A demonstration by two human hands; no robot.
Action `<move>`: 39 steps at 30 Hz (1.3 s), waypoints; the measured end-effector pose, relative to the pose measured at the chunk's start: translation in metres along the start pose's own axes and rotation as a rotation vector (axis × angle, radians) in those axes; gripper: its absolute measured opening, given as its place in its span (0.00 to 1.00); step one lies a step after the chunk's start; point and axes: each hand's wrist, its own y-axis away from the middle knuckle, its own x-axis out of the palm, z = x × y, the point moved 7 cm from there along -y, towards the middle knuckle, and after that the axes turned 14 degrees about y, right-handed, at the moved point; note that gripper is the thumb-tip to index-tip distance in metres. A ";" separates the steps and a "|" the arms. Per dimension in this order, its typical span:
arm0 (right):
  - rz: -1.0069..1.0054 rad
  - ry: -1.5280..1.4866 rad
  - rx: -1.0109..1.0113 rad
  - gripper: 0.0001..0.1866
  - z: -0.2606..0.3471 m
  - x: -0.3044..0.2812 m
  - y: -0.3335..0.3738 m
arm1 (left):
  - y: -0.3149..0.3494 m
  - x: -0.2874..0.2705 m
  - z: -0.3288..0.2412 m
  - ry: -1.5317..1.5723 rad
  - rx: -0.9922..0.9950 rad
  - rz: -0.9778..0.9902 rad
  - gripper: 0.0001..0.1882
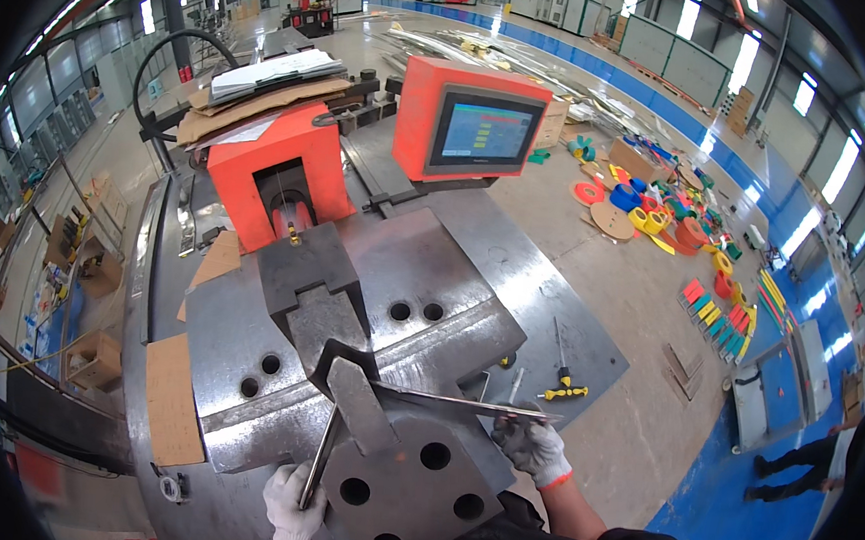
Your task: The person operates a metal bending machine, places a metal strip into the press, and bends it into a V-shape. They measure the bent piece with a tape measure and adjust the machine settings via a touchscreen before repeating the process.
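A flat metal bar (463, 404) runs to both sides of a pointed steel block (353, 400), its bend hidden between that block and the V-notched steel die (323, 328). My left hand (293, 511), in a white glove, is closed around the lower end of the bar's left leg. Toward the right end, my white-gloved right hand (532, 450) grips the other leg from below. The pointed block sits against a thick steel plate (412, 494) with several round holes, close to my body.
An orange housing (284, 174) piled with papers and cardboard stands behind the die. Right of it is an orange control screen (473, 122). A yellow-handled T-shaped tool (565, 390) lies on the table's right side. Coloured rolls (647, 210) cover floor at right; another person (810, 462) stands there.
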 end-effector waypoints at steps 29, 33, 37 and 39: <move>0.091 1.661 -0.757 0.30 0.063 0.498 -0.222 | -0.144 -0.179 0.127 0.553 -0.493 -0.746 0.16; 0.239 1.851 -0.663 0.31 0.009 0.495 -0.291 | -0.154 -0.158 0.181 0.030 -0.607 -0.637 0.25; 0.385 1.759 -0.743 0.31 -0.015 0.450 -0.324 | -0.158 -0.105 0.173 -0.465 -0.549 -0.360 0.23; 0.350 1.873 -0.551 0.31 -0.018 0.443 -0.326 | -0.149 -0.099 0.171 -0.588 -0.541 -0.321 0.24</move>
